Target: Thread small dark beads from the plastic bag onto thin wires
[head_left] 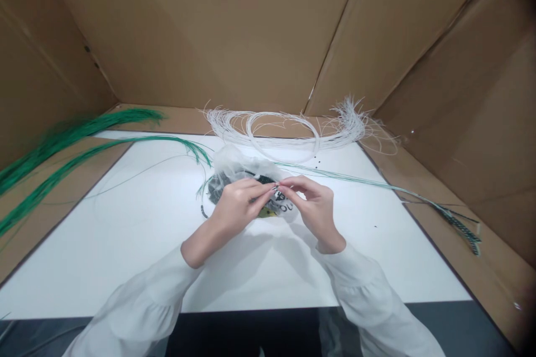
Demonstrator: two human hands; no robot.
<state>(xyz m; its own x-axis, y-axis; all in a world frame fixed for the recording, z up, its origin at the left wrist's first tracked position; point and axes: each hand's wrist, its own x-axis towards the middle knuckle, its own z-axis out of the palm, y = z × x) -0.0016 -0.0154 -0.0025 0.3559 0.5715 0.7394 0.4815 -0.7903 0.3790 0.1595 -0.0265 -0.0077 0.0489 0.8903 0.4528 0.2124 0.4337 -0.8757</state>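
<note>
My left hand [240, 201] and my right hand [315, 203] meet at the fingertips over a clear plastic bag [232, 160]. Each pinches thumb against forefinger, with something tiny and dark between them that is too small to name. Inside the open bag lies a mass of small dark pieces [218, 183], and dark print and a yellow patch show on its front. A thin strand with a dark beaded-looking end [203, 211] curves down at the bag's left side.
Green strand bundles [104, 148] lie at left. White cords [285, 142] lie coiled at the back. Thin pale-green strands [355, 177] run right to dark patterned ends [464, 230]. Black specks dot the white board [125, 234]. Cardboard walls [209, 28] enclose the back and sides.
</note>
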